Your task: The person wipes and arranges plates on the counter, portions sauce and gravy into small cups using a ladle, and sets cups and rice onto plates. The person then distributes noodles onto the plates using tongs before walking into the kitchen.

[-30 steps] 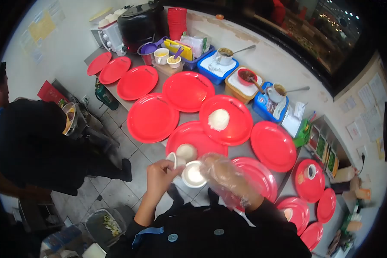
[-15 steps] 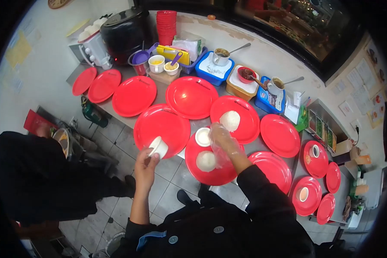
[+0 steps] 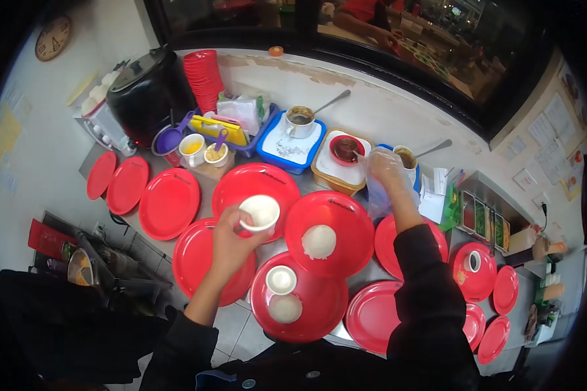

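Note:
My left hand grips a small white cup, raised above the red plates and tilted so that its inside shows. My right hand, in a clear plastic glove, closes around the handle of a spoon whose head is in the red bowl of dark brown sauce. Below my hands, a red plate carries a white rice mound. On the nearer red plate are a second rice mound and another white cup.
More red plates line the counter. Along the wall stand a black cooker, stacked red bowls, a blue tub with a sauce cup, and a yellow tub. A dark-clothed person is at lower left.
My right hand has left the rice plates and moved up to the spoon in the sauce bowl. My left hand has raised its white cup forward. The camera view has shifted.

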Demonstrator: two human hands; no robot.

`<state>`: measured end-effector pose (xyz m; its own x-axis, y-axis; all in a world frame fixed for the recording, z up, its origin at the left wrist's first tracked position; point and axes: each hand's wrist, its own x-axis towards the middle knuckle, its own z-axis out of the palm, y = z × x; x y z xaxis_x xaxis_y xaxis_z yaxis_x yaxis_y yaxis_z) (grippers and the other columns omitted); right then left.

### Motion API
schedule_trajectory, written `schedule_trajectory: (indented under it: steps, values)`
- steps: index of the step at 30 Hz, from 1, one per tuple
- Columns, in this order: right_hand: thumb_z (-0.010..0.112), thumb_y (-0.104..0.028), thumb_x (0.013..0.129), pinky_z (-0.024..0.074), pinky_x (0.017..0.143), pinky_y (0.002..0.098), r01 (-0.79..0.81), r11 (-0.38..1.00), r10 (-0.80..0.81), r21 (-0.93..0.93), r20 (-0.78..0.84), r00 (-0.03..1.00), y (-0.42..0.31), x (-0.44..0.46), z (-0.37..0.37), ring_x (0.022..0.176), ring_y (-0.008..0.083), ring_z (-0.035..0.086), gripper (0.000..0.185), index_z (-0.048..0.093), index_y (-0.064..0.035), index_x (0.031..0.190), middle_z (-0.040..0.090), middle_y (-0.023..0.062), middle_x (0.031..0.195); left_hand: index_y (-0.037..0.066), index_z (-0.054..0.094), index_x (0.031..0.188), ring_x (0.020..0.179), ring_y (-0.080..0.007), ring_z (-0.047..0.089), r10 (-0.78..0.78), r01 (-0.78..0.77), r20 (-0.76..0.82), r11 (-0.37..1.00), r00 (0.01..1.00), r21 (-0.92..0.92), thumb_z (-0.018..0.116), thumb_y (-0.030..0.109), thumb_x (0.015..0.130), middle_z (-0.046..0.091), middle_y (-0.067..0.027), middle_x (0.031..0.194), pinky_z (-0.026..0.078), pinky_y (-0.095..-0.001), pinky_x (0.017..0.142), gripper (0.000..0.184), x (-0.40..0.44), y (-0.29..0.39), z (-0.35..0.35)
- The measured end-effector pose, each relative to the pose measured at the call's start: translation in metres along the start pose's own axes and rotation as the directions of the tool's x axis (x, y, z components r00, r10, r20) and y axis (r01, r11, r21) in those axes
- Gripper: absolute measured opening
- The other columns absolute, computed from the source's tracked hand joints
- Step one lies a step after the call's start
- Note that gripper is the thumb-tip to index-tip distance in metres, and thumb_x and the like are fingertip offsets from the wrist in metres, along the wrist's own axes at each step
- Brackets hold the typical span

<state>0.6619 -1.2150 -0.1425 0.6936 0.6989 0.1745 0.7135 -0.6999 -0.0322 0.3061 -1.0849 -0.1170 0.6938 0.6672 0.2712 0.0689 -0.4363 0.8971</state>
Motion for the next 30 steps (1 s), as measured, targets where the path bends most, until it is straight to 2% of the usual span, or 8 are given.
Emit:
schedule_trajectory:
  steps: [5,8,10,14,20,26,28,30]
  values:
    - [0.053,-0.040,0.084,0.0485,0.075,0.0422,0.114,0.992,-0.120,0.045,0.163,0.979,0.015,0.017,0.022,0.084,0.0325,0.062,0.040,0.066,-0.0027,0.080,0.064,0.0181,0.086,0.004,0.049,0.077,0.096,-0.0224,0.058,0.021,-0.021,0.036,1.000,0.999,-0.015,0.081,0.009,0.062,0.053,-0.0101,0.100,0.051,-0.0341,0.079,0.035,0.043,-0.005,0.038]
    - [0.055,-0.035,0.083,0.0481,0.074,0.0441,0.176,0.975,-0.166,0.138,-0.086,0.982,0.013,0.005,0.013,0.085,0.0343,0.062,0.036,0.064,-0.0012,0.090,0.064,0.0185,0.087,0.005,0.048,0.077,0.091,-0.0227,0.058,0.076,-0.076,0.014,0.997,0.997,-0.034,0.081,0.013,0.062,0.055,-0.0108,0.094,0.051,-0.0333,0.075,0.037,0.067,-0.018,0.056]
    - [0.056,-0.023,0.080,0.0503,0.070,0.0403,0.223,0.974,-0.224,-0.032,-0.256,0.941,-0.002,-0.011,-0.011,0.080,0.0274,0.063,0.020,0.062,-0.0049,0.086,0.063,0.0123,0.086,0.005,0.047,0.077,0.087,-0.0247,0.058,0.131,-0.131,0.015,0.991,0.991,0.002,0.082,0.018,0.060,0.055,-0.0126,0.090,0.050,-0.0335,0.072,0.041,0.087,-0.029,0.069]
    - [0.055,-0.015,0.077,0.0511,0.066,0.0376,0.170,0.963,-0.211,-0.210,-0.189,0.959,-0.005,-0.006,-0.006,0.077,0.0261,0.063,0.013,0.061,-0.0065,0.085,0.062,0.0106,0.081,0.006,0.045,0.077,0.082,-0.0263,0.056,0.176,-0.176,0.014,0.981,0.984,0.083,0.084,0.023,0.057,0.055,-0.0125,0.086,0.047,-0.0348,0.068,0.047,0.127,-0.045,0.091]
    - [0.056,-0.010,0.072,0.0509,0.063,0.0368,0.200,0.949,-0.278,-0.244,-0.344,0.897,-0.002,-0.008,0.016,0.073,0.0247,0.062,0.011,0.059,-0.0077,0.083,0.060,0.0096,0.078,0.007,0.042,0.077,0.082,-0.0190,0.055,0.167,-0.171,0.035,0.973,0.985,0.158,0.084,0.023,0.058,0.056,-0.0098,0.088,0.045,-0.0310,0.067,0.048,0.143,-0.050,0.107]
    - [0.053,-0.015,0.083,0.0480,0.064,0.0385,0.301,0.939,-0.236,0.164,-0.329,0.914,-0.002,-0.012,0.021,0.075,0.0273,0.060,0.016,0.063,-0.0025,0.085,0.062,0.0156,0.083,0.006,0.046,0.090,0.091,-0.0222,0.055,0.188,-0.189,0.021,0.975,0.982,0.118,0.084,0.020,0.057,0.056,-0.0116,0.095,0.045,-0.0331,0.076,0.052,0.140,-0.060,0.106]
    - [0.058,-0.019,0.083,0.0465,0.060,0.0337,-0.042,0.933,0.033,0.358,0.033,0.999,-0.007,-0.007,0.008,0.067,0.0237,0.060,0.020,0.064,0.0003,0.081,0.064,0.0164,0.079,0.004,0.047,0.099,0.095,-0.0237,0.055,0.132,-0.133,0.029,0.989,0.991,0.069,0.083,0.021,0.057,0.056,-0.0128,0.099,0.045,-0.0340,0.080,0.058,0.141,-0.058,0.107]
    - [0.061,-0.020,0.081,0.0441,0.056,0.0307,0.299,0.765,-0.145,0.571,-0.300,0.943,0.041,0.014,0.092,0.062,0.0197,0.057,0.020,0.063,-0.0001,0.079,0.062,0.0126,0.073,0.003,0.047,0.108,0.098,-0.0251,0.055,0.075,-0.076,0.037,0.997,0.996,0.022,0.083,0.021,0.056,0.056,-0.0141,0.102,0.045,-0.0348,0.083,0.066,0.142,-0.058,0.108]
